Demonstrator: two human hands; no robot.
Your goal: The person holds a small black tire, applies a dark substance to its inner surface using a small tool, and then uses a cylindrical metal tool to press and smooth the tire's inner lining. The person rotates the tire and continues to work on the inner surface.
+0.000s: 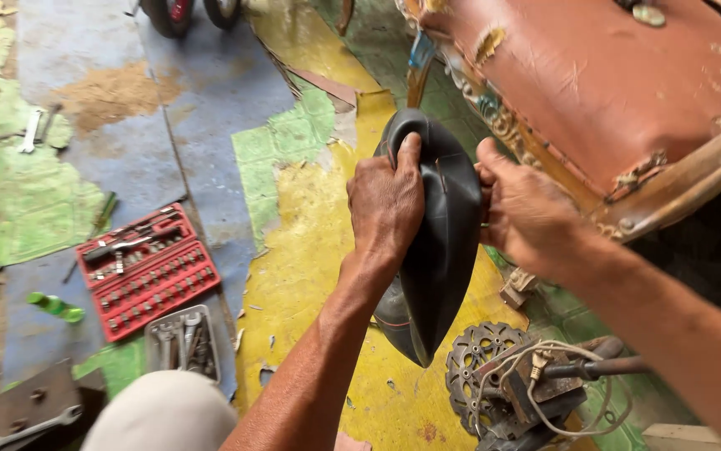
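While you hold it up over the floor [310, 276], the black rubber inner tube [440, 250] hangs folded between your two hands, doubled into a flattened, pointed loop whose lower tip dangles just above the perforated brake disc [481, 367]. Its surface is matte, smooth and a little dusty, with a crease running down the front face. Your left hand [387, 205] wraps over the upper left edge, thumb pressed on the top fold, its grip closed firmly on the rubber. Your right hand [523, 213] clasps the opposite edge, fingers tucked behind the tube, grip likewise closed on it. Behind the tube stands a worn brown seat [611, 83]. On the patchy yellow, green and blue floor to your left lie a red socket set case [147, 269] and a small metal tray of wrenches [183, 342].
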